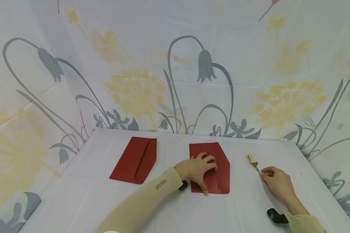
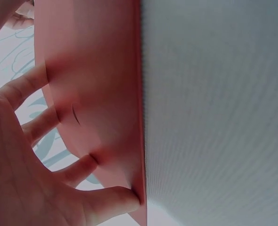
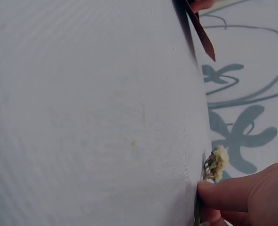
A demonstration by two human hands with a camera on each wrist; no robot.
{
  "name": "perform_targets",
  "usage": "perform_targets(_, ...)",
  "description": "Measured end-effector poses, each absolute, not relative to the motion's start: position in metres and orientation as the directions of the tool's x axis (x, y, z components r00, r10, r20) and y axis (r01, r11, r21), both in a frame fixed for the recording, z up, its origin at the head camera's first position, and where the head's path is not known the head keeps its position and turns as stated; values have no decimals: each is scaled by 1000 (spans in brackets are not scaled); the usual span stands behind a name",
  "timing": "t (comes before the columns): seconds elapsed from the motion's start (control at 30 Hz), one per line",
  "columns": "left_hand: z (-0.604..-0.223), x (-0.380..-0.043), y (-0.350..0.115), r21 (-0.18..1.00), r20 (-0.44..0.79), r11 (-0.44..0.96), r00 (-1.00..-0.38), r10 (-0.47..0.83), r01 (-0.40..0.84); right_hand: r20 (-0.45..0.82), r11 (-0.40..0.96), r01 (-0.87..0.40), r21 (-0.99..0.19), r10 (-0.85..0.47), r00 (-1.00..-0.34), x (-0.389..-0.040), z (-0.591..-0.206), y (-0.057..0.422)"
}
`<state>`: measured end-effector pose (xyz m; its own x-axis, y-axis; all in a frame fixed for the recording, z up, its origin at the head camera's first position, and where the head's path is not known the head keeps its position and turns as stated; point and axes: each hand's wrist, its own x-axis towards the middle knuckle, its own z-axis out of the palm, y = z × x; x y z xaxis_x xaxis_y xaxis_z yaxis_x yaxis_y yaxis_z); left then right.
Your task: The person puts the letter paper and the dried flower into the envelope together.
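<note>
A red envelope [image 1: 223,174] lies on the white table at the middle, its pointed flap side facing right. My left hand [image 1: 196,169] rests on it with spread fingers; in the left wrist view the fingertips and the thumb [image 2: 113,202] touch the red paper [image 2: 96,61]. To the right, my right hand [image 1: 278,183] pinches the thin stem of a small dried flower [image 1: 252,160] between thumb and fingers. Its cream-coloured head [image 3: 217,163] sticks out past the thumb in the right wrist view, close over the cloth.
A second red envelope [image 1: 134,158] lies to the left on the white tablecloth [image 1: 70,194], with its flap toward the right. Behind the table hangs a white curtain [image 1: 140,58] with grey and yellow flower prints. Black wrist devices [image 1: 277,216] sit at both wrists.
</note>
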<state>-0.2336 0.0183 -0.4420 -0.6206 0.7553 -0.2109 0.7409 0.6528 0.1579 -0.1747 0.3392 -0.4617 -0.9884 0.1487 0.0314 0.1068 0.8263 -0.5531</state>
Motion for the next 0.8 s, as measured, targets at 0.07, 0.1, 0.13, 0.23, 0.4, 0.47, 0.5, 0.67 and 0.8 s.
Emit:
perform_targets(0.07, -442, -234, 18, 156, -210, 654, -622, 754, 740, 29, 826, 97, -556, 136, -990, -175, -463, 338)
perform_targets(0.1, -442, -234, 18, 156, -210, 655, -623, 754, 740, 25, 825, 95, -557, 132, -991, -175, -463, 338)
perform_targets(0.13, -441, -234, 18, 154, -211, 655, -623, 753, 740, 21, 824, 94, -558, 128, -992, -176, -463, 338)
perform_targets(0.23, -441, -234, 18, 157, -211, 657, -625, 751, 737, 8, 821, 91, -564, 116, -993, -176, -462, 337)
perform_targets(0.4, -441, -235, 18, 168, -208, 658, -626, 752, 734, -14, 811, 97, -577, 109, -994, -175, -457, 337)
perform_targets(0.47, -441, -236, 18, 170, -207, 657, -625, 753, 735, -23, 809, 93, -581, 98, -995, -175, -455, 338)
perform_targets(0.5, -441, -236, 18, 170, -206, 657, -625, 753, 735, -29, 809, 91, -581, 91, -995, -175, -455, 338)
perform_targets(0.67, -442, -236, 18, 177, -208, 654, -622, 755, 735, -51, 804, 92, -588, 76, -996, -174, -451, 342)
perform_targets(0.8, -443, -235, 17, 183, -209, 654, -621, 755, 734, -16, 802, 71, -593, 76, -997, -173, -449, 341)
